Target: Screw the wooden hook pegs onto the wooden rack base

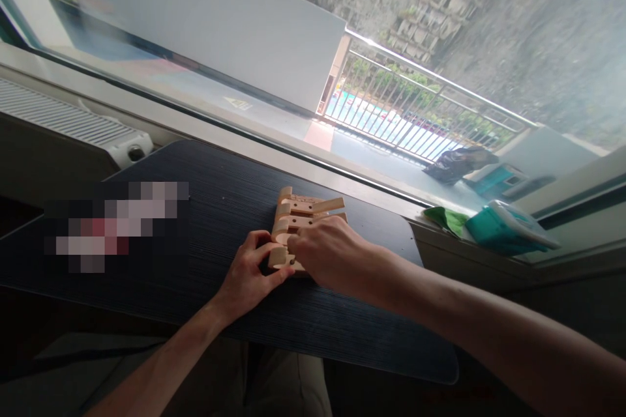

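Note:
A light wooden assembly (299,207) lies on the dark table, with parallel bars, rounded blocks at its left end and small dark holes in the bars. One bar at its far right sticks up at an angle. My left hand (249,273) grips its near left corner, thumb along the front and fingers behind a rounded block (278,257). Over the middle of the assembly, my right hand (325,247) is closed with its fingertips pointing down at the wood. Whatever those fingers pinch is hidden behind the hand.
The dark wood-grained table (215,208) stands against a large window. A blurred-out patch (117,221) covers something on its left part. A radiator (73,120) is at left; a green cloth (446,220) and a teal container (508,228) sit on the sill at right.

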`<state>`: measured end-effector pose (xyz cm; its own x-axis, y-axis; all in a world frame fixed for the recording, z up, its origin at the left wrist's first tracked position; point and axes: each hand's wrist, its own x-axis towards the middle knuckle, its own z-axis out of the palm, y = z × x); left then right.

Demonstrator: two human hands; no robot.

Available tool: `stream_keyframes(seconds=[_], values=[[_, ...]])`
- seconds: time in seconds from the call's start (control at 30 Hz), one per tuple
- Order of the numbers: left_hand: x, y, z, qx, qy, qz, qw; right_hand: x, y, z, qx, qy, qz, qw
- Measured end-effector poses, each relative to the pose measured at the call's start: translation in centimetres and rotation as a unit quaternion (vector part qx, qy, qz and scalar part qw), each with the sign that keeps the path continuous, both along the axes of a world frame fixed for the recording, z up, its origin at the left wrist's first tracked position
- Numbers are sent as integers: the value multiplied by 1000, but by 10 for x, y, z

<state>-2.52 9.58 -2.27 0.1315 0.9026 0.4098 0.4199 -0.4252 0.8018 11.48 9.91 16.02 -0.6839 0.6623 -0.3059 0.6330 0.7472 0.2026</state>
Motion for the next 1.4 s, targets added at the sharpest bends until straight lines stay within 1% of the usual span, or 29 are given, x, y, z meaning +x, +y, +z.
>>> stream_keyframes(seconds=[0.1, 0.27, 0.33, 0.47, 0.57, 0.67, 0.87, 0.97, 1.13, 1.23, 1.33, 1.4], values=[[0, 0, 0, 8, 3, 2, 1000, 5, 4, 2, -39, -5, -39, 998], [1, -1, 0, 6, 0, 0, 1000, 6, -3, 10, -18, -2, -57, 998], [0, -1, 0, 7, 0, -3, 1000, 5, -6, 10, -1, 5, -35, 999], [0, 0, 1, 2, -1, -3, 1000, 2, -8, 4, 11, 17, 48, 999], [-1, 0, 1, -5, -2, -4, 1000, 0, -6, -3, -1, 26, 67, 997], [-1, 1, 1, -1, -2, -7, 1000, -1, -2, -5, -12, 20, 47, 999], [-1, 0, 1, 7, 10, -7, 1000, 1, 8, -2, -40, -8, -32, 999], [-1, 0, 0, 9, 7, -8, 1000, 1, 9, -2, -36, -24, -46, 998], [0, 0, 0, 12, 0, -5, 1000, 1, 2, 7, -12, 14, -20, 1000], [0, 0, -1, 5, -5, -4, 1000, 0, -5, 11, -17, 14, 16, 1000], [-1, 0, -2, -5, -5, -8, 1000, -3, -8, 6, -29, 14, 48, 998], [-1, 0, -3, -8, -1, -10, 1000, -5, -7, -1, -24, 16, 48, 998]])
